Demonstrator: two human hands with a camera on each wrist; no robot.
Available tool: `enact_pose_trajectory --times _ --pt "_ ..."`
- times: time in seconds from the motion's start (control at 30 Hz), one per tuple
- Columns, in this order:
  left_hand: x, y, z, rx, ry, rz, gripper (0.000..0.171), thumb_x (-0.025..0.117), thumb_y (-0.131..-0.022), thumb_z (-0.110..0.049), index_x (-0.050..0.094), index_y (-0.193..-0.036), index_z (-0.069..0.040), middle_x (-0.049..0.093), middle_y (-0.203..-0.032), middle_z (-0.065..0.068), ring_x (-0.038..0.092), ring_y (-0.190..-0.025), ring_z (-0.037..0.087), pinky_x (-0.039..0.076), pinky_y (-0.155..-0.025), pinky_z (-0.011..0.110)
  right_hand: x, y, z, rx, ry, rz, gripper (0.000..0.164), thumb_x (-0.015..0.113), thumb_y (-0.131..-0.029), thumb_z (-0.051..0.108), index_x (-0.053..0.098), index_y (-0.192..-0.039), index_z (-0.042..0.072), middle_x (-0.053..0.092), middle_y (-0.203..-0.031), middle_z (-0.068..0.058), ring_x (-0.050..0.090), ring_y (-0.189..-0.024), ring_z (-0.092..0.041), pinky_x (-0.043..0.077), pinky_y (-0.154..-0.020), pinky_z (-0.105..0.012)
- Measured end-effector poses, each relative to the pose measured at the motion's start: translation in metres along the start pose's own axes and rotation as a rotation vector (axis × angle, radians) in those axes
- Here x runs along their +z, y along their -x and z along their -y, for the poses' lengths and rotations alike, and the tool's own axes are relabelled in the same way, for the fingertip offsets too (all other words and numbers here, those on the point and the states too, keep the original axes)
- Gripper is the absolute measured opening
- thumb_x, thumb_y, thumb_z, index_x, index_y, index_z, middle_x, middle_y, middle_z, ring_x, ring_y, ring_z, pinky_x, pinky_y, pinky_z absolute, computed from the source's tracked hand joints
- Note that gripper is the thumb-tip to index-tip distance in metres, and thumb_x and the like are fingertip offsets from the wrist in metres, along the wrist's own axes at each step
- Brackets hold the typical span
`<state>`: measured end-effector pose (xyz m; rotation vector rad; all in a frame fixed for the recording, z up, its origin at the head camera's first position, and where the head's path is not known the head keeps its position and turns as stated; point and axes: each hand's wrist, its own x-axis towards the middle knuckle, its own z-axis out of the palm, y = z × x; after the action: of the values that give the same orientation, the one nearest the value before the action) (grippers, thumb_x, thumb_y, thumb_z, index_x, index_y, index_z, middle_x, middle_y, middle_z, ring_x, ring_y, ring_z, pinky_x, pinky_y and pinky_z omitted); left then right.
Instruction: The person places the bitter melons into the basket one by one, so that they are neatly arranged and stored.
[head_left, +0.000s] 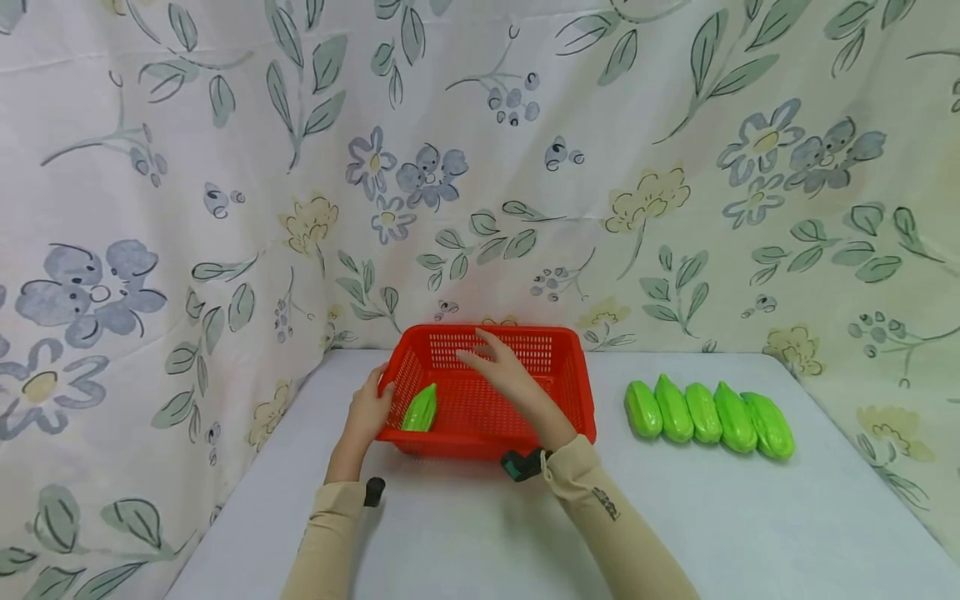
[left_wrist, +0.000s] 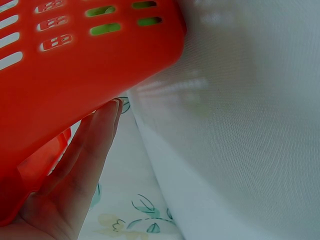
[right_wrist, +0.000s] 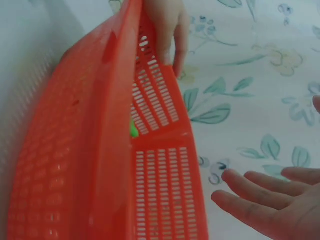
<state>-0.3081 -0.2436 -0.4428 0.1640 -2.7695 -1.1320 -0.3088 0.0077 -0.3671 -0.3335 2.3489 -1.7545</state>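
A red slotted basket [head_left: 480, 447] stands on the table, its side walls pierced with rows of slots. My left hand [head_left: 370, 406] grips its left rim, thumb on the inner side and fingers along the outer wall; in the left wrist view the left hand's fingers [left_wrist: 92, 145] lie against the red wall. One bright green, glossy, ridged vegetable-shaped piece [head_left: 421, 408] lies inside at the basket's left end. Above the basket's middle hovers my right hand [head_left: 510, 375], empty, with fingers spread; the right wrist view shows the right hand [right_wrist: 280, 200] apart from the rim.
To the right of the basket, several similar green pieces [head_left: 705, 412] lie side by side in a row on the white table [head_left: 675, 517]. A floral curtain [head_left: 480, 167] hangs behind and along the sides of the table.
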Motion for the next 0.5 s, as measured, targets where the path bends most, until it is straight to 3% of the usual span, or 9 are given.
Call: enact_pose_trajectory --times 0.27,0.5 --pt "-0.001 0.002 -0.001 -0.006 0.011 0.008 0.05 0.042 -0.104 -0.023 0.031 -0.152 -0.013 0.056 -0.131 0.028 0.06 -0.084 0.028 0.049 -0.064 0.032 -0.019 0.001 0.0 -0.037 0.008 -0.034 0.07 0.061 -0.093 0.046 0.03 -0.153 0.027 0.04 -0.153 -0.011 0.037 -0.141 -0.03 0.036 -0.11 -0.055" --pt "0.001 0.0 0.0 -0.005 0.005 0.004 0.051 0.043 -0.103 -0.023 0.031 -0.152 -0.013 0.056 -0.131 0.027 0.059 -0.086 0.028 0.049 -0.066 0.033 -0.038 0.006 -0.002 -0.042 -0.003 -0.021 0.074 0.059 -0.094 0.049 0.025 -0.154 0.025 0.035 -0.156 -0.011 0.033 -0.143 -0.031 0.035 -0.111 -0.055"
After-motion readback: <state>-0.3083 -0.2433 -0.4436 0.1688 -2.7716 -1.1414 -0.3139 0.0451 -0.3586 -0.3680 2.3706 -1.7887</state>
